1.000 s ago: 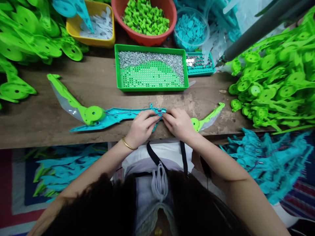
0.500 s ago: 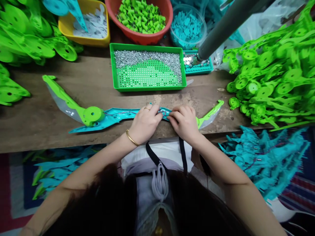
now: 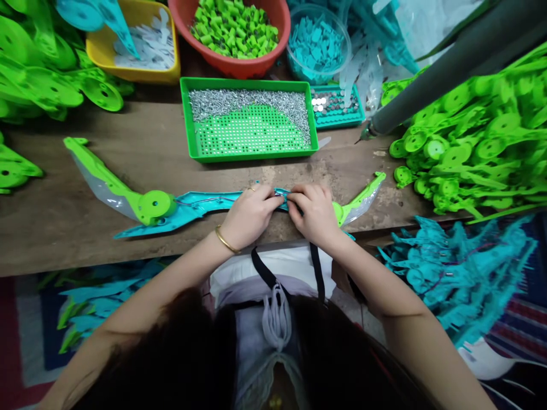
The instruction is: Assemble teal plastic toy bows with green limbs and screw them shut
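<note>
A long blue bow-shaped plastic shell [image 3: 205, 202] lies across the front of the table, its open side up and thin wires running along inside. Green arms with clear grey edging fold out from it, a left arm [image 3: 109, 176] with a round hub and a right arm [image 3: 359, 202]. Over the shell's middle, my left hand [image 3: 252, 213] is closed on it with bent fingers and the thumb toward the wires. Facing it, my right hand [image 3: 314, 213] pinches at the same spot; its fingertips hide what they hold.
A green perforated tray [image 3: 252, 155] of small screws stands behind the shell. Beyond are a teal tray [image 3: 342, 122] with metal discs, a red bowl [image 3: 231, 65], a yellow box [image 3: 141, 74] and a clear tub [image 3: 318, 74]. A dark tool [image 3: 427, 77] hangs at right beside piled green parts [image 3: 482, 142].
The view has shifted slightly, and the hanging tool has swung right. My fingertips have drawn closer together over the wires in the middle of the shell.
</note>
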{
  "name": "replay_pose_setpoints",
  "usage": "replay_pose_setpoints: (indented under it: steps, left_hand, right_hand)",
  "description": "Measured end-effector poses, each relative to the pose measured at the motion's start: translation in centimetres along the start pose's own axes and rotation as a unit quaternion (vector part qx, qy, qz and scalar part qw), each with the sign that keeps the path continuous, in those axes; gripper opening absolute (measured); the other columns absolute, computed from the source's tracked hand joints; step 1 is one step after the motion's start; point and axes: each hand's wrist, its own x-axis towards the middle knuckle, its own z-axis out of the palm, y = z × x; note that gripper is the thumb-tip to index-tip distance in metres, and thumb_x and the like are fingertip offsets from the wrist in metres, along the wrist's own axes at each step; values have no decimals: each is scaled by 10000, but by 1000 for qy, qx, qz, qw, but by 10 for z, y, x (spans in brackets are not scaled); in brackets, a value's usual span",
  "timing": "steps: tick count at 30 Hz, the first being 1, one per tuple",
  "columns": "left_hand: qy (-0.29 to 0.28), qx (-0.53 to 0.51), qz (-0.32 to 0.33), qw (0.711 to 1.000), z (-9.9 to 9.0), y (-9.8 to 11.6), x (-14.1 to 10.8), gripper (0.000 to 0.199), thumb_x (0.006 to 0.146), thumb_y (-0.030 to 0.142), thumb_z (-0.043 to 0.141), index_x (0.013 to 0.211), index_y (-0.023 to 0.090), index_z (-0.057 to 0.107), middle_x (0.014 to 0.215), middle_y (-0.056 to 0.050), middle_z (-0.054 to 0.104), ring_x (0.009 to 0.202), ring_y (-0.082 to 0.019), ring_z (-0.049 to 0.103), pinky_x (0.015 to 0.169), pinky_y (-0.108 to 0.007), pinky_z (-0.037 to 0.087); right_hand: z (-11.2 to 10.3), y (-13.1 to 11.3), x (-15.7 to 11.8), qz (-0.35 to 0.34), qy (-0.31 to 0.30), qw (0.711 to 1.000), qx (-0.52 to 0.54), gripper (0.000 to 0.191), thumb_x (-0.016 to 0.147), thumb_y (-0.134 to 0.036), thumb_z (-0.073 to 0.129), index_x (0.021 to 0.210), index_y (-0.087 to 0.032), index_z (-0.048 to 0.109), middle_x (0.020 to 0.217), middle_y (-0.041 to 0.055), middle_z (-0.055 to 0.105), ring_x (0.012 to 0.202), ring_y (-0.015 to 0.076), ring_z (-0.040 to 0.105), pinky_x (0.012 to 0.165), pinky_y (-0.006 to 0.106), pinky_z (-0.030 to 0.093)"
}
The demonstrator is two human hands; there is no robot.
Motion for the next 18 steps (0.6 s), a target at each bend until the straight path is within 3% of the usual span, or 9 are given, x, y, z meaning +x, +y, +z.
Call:
replay_pose_setpoints:
  steps: [8, 14, 18]
  left_hand:
    - [20, 8, -14, 1000, 8, 0, -2, 317, 960, 183, 406, 1077, 176, 702, 904, -93, 561, 825, -216, 505, 726, -325, 448]
    - [47, -62, -38, 996, 6, -1, -1, 243, 960, 205, 446, 947, 145, 681, 930, -90, 552, 853, -201, 528, 756, -315, 472]
    - [36, -87, -55, 994, 3, 2, 2, 229, 956, 216, 453, 939, 149, 671, 925, -91, 554, 858, -210, 538, 756, -332, 480]
  right_hand:
    - [-1, 1, 2, 13, -9, 999, 32, 149, 925, -246, 543, 964, -221, 685, 1079, 67, 694, 1023, 240, 581, 932, 413, 363]
    - [-2, 3, 3, 14, -20, 998, 54, 139, 904, -234, 578, 1017, -216, 658, 1127, 66, 684, 1067, 236, 582, 964, 412, 357]
    - [-1, 3, 4, 24, -21, 997, 67, 75, 903, -227, 576, 930, -219, 645, 1101, 64, 692, 1060, 226, 593, 985, 417, 349]
